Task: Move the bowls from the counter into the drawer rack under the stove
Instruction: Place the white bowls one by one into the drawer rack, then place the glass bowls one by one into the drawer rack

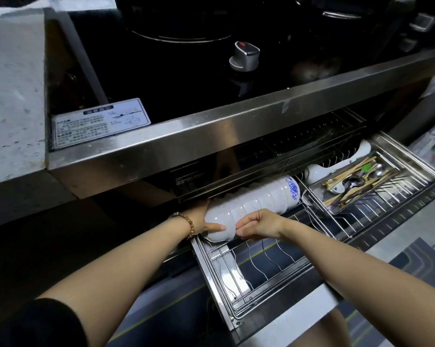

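A stack of several white bowls (256, 199) lies on its side along the back left of the pulled-out wire drawer rack (259, 269) under the stove; the far bowl shows a blue pattern. My left hand (203, 219), with a bead bracelet on the wrist, cups the near end of the stack from the left. My right hand (259, 225) pinches the nearest bowl's rim from the right. The stack's underside is hidden by the rack wires.
The steel stove front edge (211, 126) overhangs the drawer, with a knob (244, 56) on the black cooktop. A mesh cutlery tray (356, 181) with chopsticks and spoons sits in the rack's right half, beside white dishes (336, 166). A grey counter (11, 96) lies left.
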`<state>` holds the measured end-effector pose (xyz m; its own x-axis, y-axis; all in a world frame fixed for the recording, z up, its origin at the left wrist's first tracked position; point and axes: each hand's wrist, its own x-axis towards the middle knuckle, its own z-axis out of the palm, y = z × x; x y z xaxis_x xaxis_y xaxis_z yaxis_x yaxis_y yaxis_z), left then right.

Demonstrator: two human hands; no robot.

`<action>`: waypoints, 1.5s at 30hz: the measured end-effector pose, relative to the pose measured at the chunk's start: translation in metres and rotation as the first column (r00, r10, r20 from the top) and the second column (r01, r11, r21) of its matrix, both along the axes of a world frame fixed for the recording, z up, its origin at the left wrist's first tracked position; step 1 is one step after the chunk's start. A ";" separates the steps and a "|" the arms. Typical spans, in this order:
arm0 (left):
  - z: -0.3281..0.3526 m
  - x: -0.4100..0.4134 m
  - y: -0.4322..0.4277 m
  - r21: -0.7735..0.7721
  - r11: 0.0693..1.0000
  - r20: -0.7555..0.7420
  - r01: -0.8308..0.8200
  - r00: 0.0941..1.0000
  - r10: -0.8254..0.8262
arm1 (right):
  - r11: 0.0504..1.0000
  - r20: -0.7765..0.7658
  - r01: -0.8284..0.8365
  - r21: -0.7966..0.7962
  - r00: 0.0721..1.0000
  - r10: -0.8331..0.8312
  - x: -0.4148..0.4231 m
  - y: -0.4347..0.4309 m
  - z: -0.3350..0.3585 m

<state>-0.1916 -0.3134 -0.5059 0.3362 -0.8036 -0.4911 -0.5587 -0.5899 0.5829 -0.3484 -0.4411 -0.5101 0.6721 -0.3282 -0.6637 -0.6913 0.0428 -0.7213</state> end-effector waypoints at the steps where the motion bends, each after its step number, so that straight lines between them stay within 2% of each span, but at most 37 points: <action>1: 0.000 0.000 0.001 -0.010 1.000 0.009 0.005 1.000 -0.005 | 1.000 -0.001 -0.011 -0.002 1.000 0.011 0.000 0.000 -0.001; 11: 0.005 -0.002 0.009 0.014 0.996 0.117 0.087 0.989 -0.088 | 0.998 0.004 -0.057 0.009 0.998 0.057 -0.002 0.006 0.015; 21: 0.029 -0.006 0.020 0.012 0.995 0.150 0.098 0.984 -0.099 | 0.992 0.025 -0.040 -0.116 0.999 0.043 -0.020 0.011 0.056; 28: 0.086 -0.016 0.033 -0.160 0.984 0.107 0.081 0.992 -0.064 | 0.957 0.114 0.031 -0.289 0.993 0.002 -0.062 0.016 0.118; 33: 0.149 -0.035 0.043 -0.327 0.929 0.136 0.173 0.982 -0.134 | 0.882 0.253 0.096 -0.462 0.967 0.028 -0.089 0.034 0.186; 37: 0.220 -0.037 0.067 -0.477 0.843 0.219 0.250 0.962 -0.161 | 0.754 0.341 0.156 -0.638 0.935 0.095 -0.089 0.054 0.248; 41: 0.293 -0.023 0.105 -0.635 0.729 0.299 0.254 0.952 -0.071 | 0.637 0.434 0.216 -0.740 0.877 0.207 -0.064 0.081 0.303; 45: 0.352 0.002 0.153 -0.680 0.669 0.444 0.300 0.895 0.049 | 0.614 0.504 0.222 -0.758 0.797 0.334 -0.023 0.114 0.346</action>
<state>-0.1901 -0.1605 -0.1538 0.2215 -0.8855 0.4083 -0.8696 0.0102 0.4937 -0.3710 -0.3268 -0.1643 0.8359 -0.4515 0.3122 -0.1355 -0.7208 -0.6798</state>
